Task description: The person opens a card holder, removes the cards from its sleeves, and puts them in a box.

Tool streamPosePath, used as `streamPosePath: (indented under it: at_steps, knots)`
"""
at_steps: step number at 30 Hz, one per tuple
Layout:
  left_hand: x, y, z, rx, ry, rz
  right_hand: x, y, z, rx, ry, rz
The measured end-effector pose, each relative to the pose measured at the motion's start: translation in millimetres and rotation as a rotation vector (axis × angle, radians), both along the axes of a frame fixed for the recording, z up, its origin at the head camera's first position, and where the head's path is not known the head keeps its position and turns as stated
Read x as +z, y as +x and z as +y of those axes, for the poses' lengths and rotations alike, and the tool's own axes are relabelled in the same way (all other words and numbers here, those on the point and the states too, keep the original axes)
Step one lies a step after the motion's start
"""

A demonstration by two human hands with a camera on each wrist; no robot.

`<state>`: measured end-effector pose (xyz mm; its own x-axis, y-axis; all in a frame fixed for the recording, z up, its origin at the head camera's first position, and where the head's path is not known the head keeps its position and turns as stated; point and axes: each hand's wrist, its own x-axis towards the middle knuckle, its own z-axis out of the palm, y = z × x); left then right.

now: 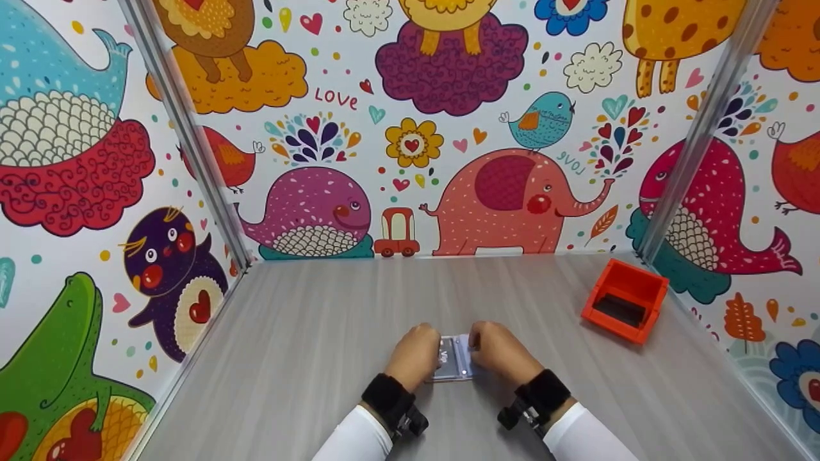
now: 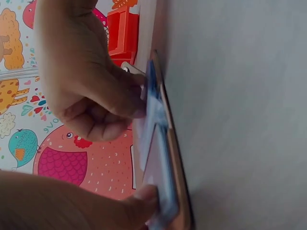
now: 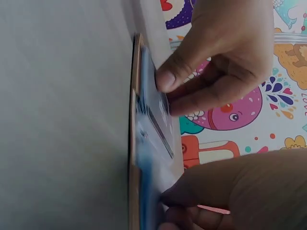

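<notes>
Card holder [image 1: 459,369] lies opened out on the grey table [image 1: 307,333], right in front of the person and between the two hands. From beside the table I can see its thin tan cover [image 2: 179,182] underneath and, on the left half, a dark card [image 1: 449,368] with pale letters that look like VIP. The left hand [image 1: 416,353] grasps that card's side, thumb laid against it and fingers bent. The right hand [image 1: 503,349] is pinching the clear plastic pocket [image 2: 154,112] on the other half between thumb and curled forefinger; the pocket stands a little up from the cover there. Both wrists wear black straps [image 1: 389,397] below white sleeves [image 1: 360,435]. Well off to the right, near the table's back corner, sits an orange-red bin [image 1: 634,282]. Cartoon animals cover the walls, among them a coral elephant [image 1: 500,211].
</notes>
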<state>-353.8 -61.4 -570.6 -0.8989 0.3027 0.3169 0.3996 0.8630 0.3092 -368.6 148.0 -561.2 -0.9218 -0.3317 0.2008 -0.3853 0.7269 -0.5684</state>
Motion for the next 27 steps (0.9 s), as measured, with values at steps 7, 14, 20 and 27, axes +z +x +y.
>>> streamPosePath:
  at_steps: [7,14,20,27]
  knots:
    - [10.8,4.9,2.7,0.001,-0.009,-0.046,-5.1,-2.5,-6.0,0.029,-0.127,-0.111]
    - [-63.7,-51.9,-5.1,0.042,-0.057,-0.048,-7.4,-3.6,-6.3,-0.046,-0.222,-0.288]
    - [-43.3,-41.3,-6.0,0.027,-0.028,-0.08,-6.6,-4.0,-7.7,-0.077,-0.245,-0.327]
    - [16.4,-2.9,0.0,0.018,0.028,-0.219,-7.8,-4.5,-6.0,-0.097,-0.298,-0.37]
